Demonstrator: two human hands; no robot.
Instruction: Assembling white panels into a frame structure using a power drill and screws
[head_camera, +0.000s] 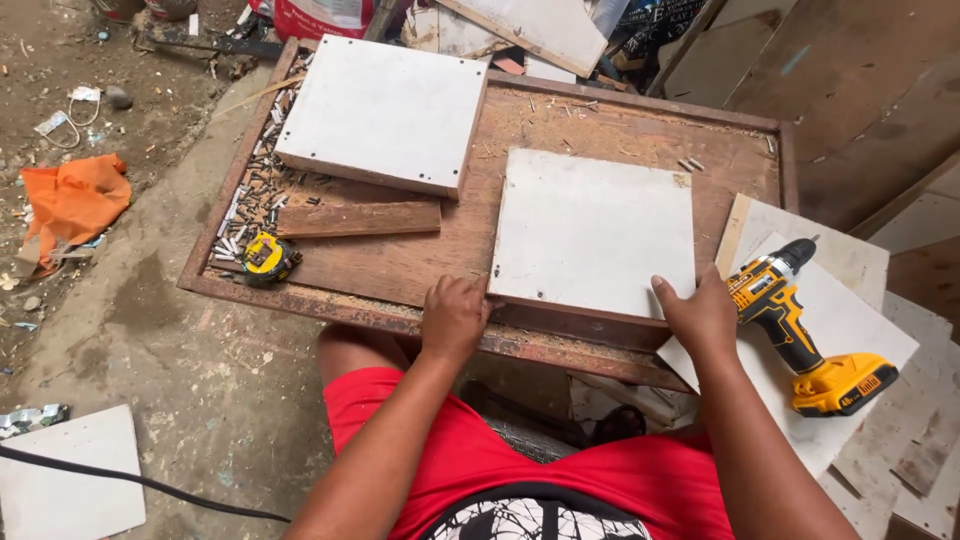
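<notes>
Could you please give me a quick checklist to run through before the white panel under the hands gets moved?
1. Left hand on the near white panel, at its left corner: ok.
2. Right hand on its right corner: ok.
3. Panel lies flat on the wooden tray table: ok.
4. Cordless drill apart from the panel, beside the right hand: ok.
5. Fasteners under the panel: cannot tell.

Both hands (580, 315) gripping white board (593, 232)
</notes>
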